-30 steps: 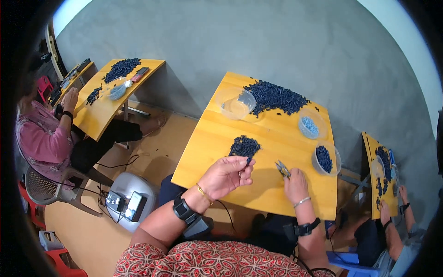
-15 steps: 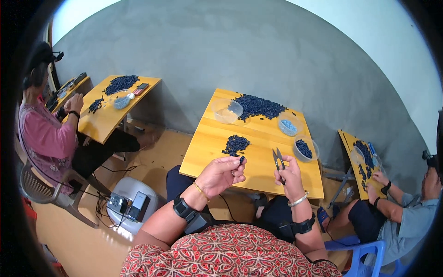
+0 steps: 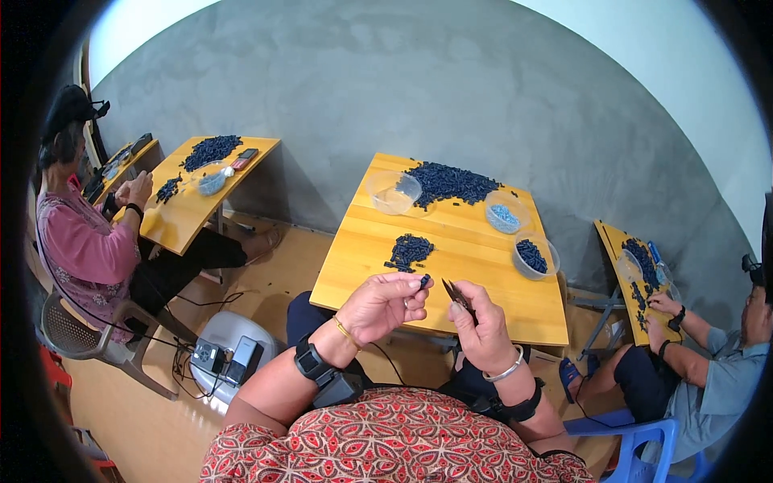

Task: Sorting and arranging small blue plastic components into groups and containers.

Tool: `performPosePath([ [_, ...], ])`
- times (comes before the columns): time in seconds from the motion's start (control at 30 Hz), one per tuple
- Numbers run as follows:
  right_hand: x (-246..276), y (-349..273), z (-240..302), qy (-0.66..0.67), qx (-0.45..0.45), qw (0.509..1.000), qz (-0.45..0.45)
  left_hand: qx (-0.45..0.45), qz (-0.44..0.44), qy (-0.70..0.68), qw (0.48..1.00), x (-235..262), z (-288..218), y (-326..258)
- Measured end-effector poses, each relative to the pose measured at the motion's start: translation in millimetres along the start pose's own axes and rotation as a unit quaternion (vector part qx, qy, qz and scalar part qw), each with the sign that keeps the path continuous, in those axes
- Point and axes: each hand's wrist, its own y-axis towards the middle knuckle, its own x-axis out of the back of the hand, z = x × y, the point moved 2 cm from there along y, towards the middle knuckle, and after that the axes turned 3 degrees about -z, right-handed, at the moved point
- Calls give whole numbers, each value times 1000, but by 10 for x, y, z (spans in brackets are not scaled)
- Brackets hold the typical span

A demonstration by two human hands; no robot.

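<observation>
Between the thumb and fingers of my left hand (image 3: 386,306) is a small dark blue cylindrical piece (image 3: 424,281), its end sticking out. My right hand (image 3: 481,326) grips a pair of thread snips (image 3: 457,295), whose dark blades point up and left toward that piece, a short gap apart from it. Just beyond my left hand, a small pile of dark blue pieces (image 3: 411,251) lies on the yellow wooden table (image 3: 354,278). A bigger heap of the same pieces (image 3: 455,183) covers the table's far side.
A clear bowl (image 3: 394,193) stands far left on the table. To the right are a bowl of light blue bits (image 3: 504,216) and a bowl of dark pieces (image 3: 532,258). Co-workers sit at side tables, left (image 3: 88,233) and right (image 3: 717,362). A grey stool with devices (image 3: 225,358) stands left.
My right hand has brought the snips left and down, close to the piece in my left hand. Their blades, spread before, now look nearly together. My left hand has hardly moved.
</observation>
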Motion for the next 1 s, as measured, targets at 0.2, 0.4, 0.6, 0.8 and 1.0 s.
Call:
performPosePath([
  [0.2,-36,29,-6,-103,78,991,-34,-33,-1,35,999,-63,-18,-14],
  [0.4,-20,29,8,-144,82,986,-22,-48,-4,70,996,-68,5,-16],
  [0.6,-3,-4,-25,-196,87,977,-18,-86,-25,120,989,-81,46,-5],
  [0.8,-13,-33,-56,-208,86,974,-15,-115,-31,139,983,-93,56,-27],
  [1.0,-14,-28,-52,-185,85,979,-17,-108,-29,132,985,-43,72,-24],
])
